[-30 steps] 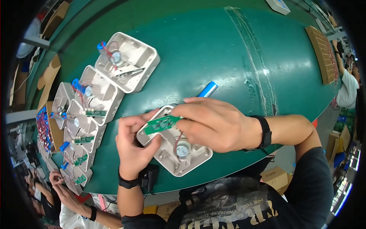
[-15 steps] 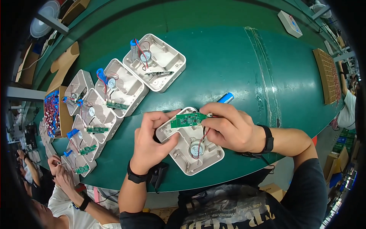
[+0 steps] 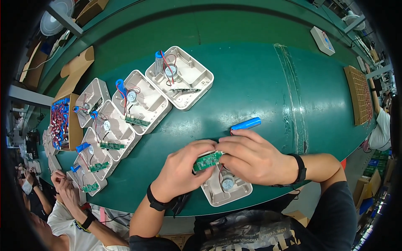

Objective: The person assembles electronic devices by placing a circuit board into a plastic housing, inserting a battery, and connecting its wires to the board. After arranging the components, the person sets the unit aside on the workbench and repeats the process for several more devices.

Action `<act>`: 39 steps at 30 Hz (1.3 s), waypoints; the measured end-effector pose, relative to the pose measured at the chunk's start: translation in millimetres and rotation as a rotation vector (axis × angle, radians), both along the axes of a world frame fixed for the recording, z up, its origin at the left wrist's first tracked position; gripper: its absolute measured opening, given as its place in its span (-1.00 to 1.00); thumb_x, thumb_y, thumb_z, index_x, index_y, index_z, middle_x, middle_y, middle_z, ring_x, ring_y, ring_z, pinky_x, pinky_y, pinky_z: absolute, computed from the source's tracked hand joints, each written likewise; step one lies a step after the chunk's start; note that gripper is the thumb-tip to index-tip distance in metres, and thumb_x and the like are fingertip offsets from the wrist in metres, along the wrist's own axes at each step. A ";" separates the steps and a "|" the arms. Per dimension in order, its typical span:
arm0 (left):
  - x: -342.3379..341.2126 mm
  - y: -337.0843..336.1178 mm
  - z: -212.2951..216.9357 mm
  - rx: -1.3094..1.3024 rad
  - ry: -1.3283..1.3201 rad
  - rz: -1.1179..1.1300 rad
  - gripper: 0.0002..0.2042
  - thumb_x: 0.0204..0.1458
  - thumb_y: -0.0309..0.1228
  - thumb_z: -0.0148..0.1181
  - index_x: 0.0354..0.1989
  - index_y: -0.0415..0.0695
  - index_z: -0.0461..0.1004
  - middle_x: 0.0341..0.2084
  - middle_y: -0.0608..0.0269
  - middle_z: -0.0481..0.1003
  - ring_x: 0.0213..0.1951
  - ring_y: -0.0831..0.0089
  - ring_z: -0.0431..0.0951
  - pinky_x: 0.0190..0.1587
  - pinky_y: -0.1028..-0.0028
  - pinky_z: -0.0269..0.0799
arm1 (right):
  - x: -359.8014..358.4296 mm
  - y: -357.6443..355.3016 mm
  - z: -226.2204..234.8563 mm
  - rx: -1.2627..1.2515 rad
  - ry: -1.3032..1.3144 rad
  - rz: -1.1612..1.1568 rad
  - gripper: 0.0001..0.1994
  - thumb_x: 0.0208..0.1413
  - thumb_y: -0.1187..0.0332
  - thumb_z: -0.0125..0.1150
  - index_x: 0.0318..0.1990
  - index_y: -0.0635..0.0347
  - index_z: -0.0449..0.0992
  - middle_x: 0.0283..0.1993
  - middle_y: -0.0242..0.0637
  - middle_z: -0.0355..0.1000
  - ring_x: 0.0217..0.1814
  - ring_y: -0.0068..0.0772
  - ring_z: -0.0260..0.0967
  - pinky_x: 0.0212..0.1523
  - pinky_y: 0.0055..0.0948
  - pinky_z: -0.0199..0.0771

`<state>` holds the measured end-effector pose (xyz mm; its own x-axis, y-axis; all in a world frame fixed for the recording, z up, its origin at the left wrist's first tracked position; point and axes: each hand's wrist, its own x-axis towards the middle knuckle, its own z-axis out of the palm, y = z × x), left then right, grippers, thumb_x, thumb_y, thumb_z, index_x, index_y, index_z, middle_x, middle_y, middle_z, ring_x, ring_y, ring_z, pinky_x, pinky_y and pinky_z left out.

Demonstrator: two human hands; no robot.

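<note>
While the left hand (image 3: pixel 178 168) and right hand (image 3: pixel 261 162) both gripped the green circuit board (image 3: pixel 206 162) over the open pale housing (image 3: pixel 215 195), we judged that a tug could strain the thin wires (image 3: pixel 222 170) beside the right fingertips, or uneven pressure flex the board.

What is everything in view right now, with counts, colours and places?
Table: one, green, across the view
Circuit board: one, green, lower centre
Nearest casing: one, off-white, below the board
Round part: one, silver, inside that casing
Cylinder: one, blue, on the table beyond the board
Other open casings: six, off-white, left of centre
Carton: one, brown, far left, holding blue wired parts
Gridded tray: one, brown, right edge
Nearest co-worker: one, white shirt, lower left
Left hand: one, black wristband, board's left end
Right hand: one, black wristband, board's right end
</note>
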<state>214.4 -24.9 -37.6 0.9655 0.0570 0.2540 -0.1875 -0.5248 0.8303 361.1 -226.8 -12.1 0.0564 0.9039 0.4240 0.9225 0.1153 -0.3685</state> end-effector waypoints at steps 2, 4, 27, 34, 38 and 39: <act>1.0 0.2 1.9 0.047 -0.047 -0.009 -0.49 -0.06 -0.59 0.55 0.08 -0.20 0.45 0.02 0.01 0.68 -0.04 0.20 0.77 0.01 0.34 0.68 | -1.5 0.1 3.7 -0.019 -0.021 0.008 -0.72 -0.04 0.52 0.48 -0.13 0.26 0.62 0.15 -0.12 0.51 0.22 -0.07 0.55 0.31 -0.03 0.53; -1.4 -0.6 2.4 0.031 -0.042 0.005 -0.51 -0.08 -0.57 0.56 0.04 -0.19 0.49 0.01 0.03 0.68 -0.08 0.16 0.77 -0.02 0.34 0.69 | -2.0 1.2 7.2 -0.052 0.037 -0.025 -0.74 -0.03 0.51 0.47 -0.13 0.27 0.63 0.13 -0.13 0.52 0.19 -0.09 0.54 0.28 -0.06 0.53; -6.9 -2.2 9.0 0.423 -0.144 0.015 -0.89 -0.01 -0.41 0.51 -0.34 -0.10 0.70 0.02 0.24 0.68 -0.22 0.36 0.74 -0.24 0.41 0.70 | 2.5 -1.5 19.6 -0.254 0.082 -0.020 -0.80 0.04 0.52 0.40 -0.15 0.26 0.68 0.07 -0.21 0.47 -0.04 -0.22 0.49 -0.03 -0.31 0.61; -6.0 -3.1 10.8 0.415 -0.134 0.013 -0.85 -0.07 -0.43 0.54 -0.31 -0.10 0.74 -0.03 0.24 0.69 -0.25 0.36 0.73 -0.24 0.43 0.69 | 2.3 -1.6 20.3 -0.275 0.097 -0.020 -0.80 0.05 0.52 0.40 -0.14 0.28 0.68 0.06 -0.20 0.44 -0.05 -0.22 0.48 -0.03 -0.32 0.62; -6.7 -3.9 13.2 0.431 -0.099 0.017 -0.85 -0.06 -0.42 0.53 -0.30 -0.10 0.74 -0.05 0.24 0.68 -0.24 0.34 0.73 -0.25 0.41 0.69 | 3.9 -1.2 19.6 -0.275 0.097 -0.019 -0.81 0.04 0.52 0.40 -0.15 0.28 0.68 0.06 -0.20 0.44 -0.04 -0.22 0.47 -0.04 -0.34 0.62; -6.8 -3.7 13.4 0.433 -0.093 0.016 -0.85 -0.06 -0.42 0.53 -0.29 -0.10 0.74 -0.06 0.25 0.68 -0.24 0.34 0.73 -0.25 0.40 0.68 | 3.6 -1.1 19.3 -0.269 0.092 -0.022 -0.81 0.04 0.52 0.40 -0.16 0.28 0.67 0.06 -0.20 0.44 -0.04 -0.22 0.47 -0.04 -0.34 0.62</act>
<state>207.6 -28.7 -24.2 0.9374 -0.0594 0.3432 -0.2402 -0.8239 0.5134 364.7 -228.0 7.2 0.1045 0.9814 0.1609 0.8848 -0.0179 -0.4657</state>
